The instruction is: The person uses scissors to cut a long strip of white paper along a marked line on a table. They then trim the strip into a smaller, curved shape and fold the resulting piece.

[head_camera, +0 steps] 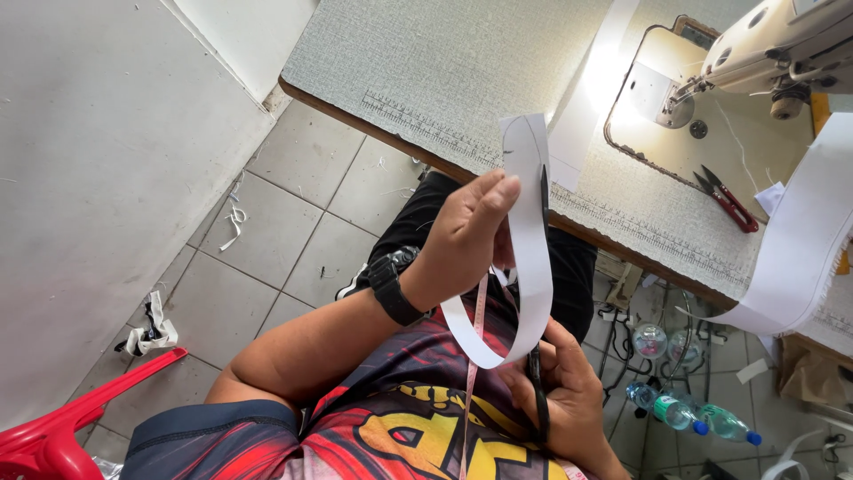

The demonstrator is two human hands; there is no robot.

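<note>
a white fabric strip [531,258] loops in mid-air above the person's lap, in front of the edge of a sewing table [426,62]. one end stands up past the table edge, and the strip curves down into a rounded bend over the patterned shirt [409,427]. the left hand [466,236], a black wristwatch [394,286] on its wrist, is closed on the upper part of the strip, thumb pressed to its face. the right hand [569,391] sits lower, near the bend, fingers curled around a dark slim tool [536,391] that runs up alongside the strip; what kind of tool it is cannot be told. a pink measuring tape [475,347] hangs down between the hands and touches the shirt.

on the grey table top, a ruler scale runs along the near edge. a cream sewing machine [782,44] stands at the far right, and red-handled thread snips [729,200] lie near it on the table. a second, wider white strip [800,240] drapes off the table's right side. below the table, plastic bottles [684,413] with blue caps lie on the tiled floor [293,240], well apart from the hands. white fabric scraps [151,333] lie on the tiles by the wall, and part of a red plastic chair [62,422] shows at the lower left.
</note>
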